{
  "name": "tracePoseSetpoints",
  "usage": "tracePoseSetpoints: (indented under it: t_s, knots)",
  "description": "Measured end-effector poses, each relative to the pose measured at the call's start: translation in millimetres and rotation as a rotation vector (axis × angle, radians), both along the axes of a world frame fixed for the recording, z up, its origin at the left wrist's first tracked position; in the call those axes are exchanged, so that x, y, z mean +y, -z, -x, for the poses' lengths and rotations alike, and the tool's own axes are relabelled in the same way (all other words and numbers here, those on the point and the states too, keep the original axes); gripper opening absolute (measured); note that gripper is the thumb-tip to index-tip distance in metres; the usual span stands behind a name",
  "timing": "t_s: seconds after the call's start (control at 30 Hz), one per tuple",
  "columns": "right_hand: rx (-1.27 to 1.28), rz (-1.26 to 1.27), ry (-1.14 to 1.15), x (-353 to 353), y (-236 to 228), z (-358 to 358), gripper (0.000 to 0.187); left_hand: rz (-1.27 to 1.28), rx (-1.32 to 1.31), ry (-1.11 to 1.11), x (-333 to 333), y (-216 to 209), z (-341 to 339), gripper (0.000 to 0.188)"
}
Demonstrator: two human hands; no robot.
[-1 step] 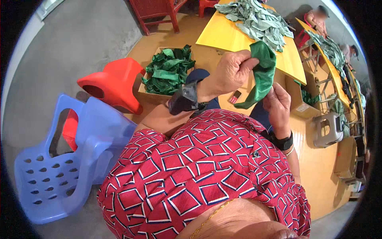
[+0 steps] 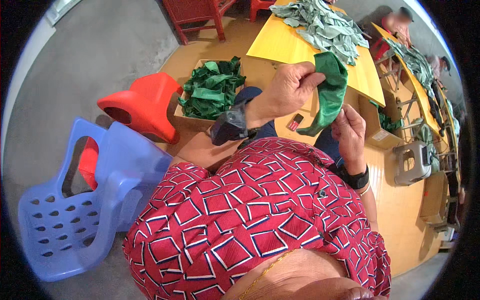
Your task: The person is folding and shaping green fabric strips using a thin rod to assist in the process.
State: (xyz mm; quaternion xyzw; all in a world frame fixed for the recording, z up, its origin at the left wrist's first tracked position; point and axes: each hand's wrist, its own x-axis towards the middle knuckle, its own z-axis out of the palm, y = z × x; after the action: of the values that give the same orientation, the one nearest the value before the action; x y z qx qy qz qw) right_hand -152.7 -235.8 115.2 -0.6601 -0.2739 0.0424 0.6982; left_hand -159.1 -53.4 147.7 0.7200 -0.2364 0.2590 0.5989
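Note:
A curved strip of dark green, shiny velvety cloth (image 2: 332, 85) hangs in front of my chest. My left hand (image 2: 287, 90) pinches its upper left edge between thumb and bent fingers. Lower down on the opposite edge, my right hand (image 2: 351, 129) is closed on the cloth with thumb and fingertips. Below my hands, the strip's free end tapers and curls to the left. Beyond my left wrist, an open cardboard box (image 2: 181, 111) holds a heap of similar green cloth pieces (image 2: 210, 92).
Pale green cloth pieces (image 2: 325, 25) lie heaped on a yellow table (image 2: 272, 42) ahead. A red stool (image 2: 150, 102) and blue plastic chair (image 2: 95, 200) stand left. A grey stool (image 2: 413, 164) and cardboard box (image 2: 382, 136) are right. A person (image 2: 397, 25) sits at a far table.
The cloth's lower free end has shifted very slightly to the right. Both hands keep their grip in nearly the same place.

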Motion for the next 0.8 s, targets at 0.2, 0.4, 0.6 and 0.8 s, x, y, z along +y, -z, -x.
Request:
tracePoseSetpoints:
  t_s: [0.2, 0.4, 0.6, 0.8]
  knots:
    - [-0.151, 0.109, 0.027, -2, 1, 3, 0.02, -0.036, -0.077, -0.04, 14, -19, 5, 0.021]
    - [-0.18, 0.102, 0.083, -3, 8, -1, 0.022, -0.209, -0.198, -0.093, 12, -18, 2, 0.021]
    - [-0.08, 0.063, -0.014, -9, 6, 2, 0.025, 0.254, 0.273, 0.363, 4, -20, 12, 0.025]
    - [-0.04, 0.022, -0.035, -11, 10, 2, 0.026, 0.131, 0.131, 0.251, 0, -11, 15, 0.022]
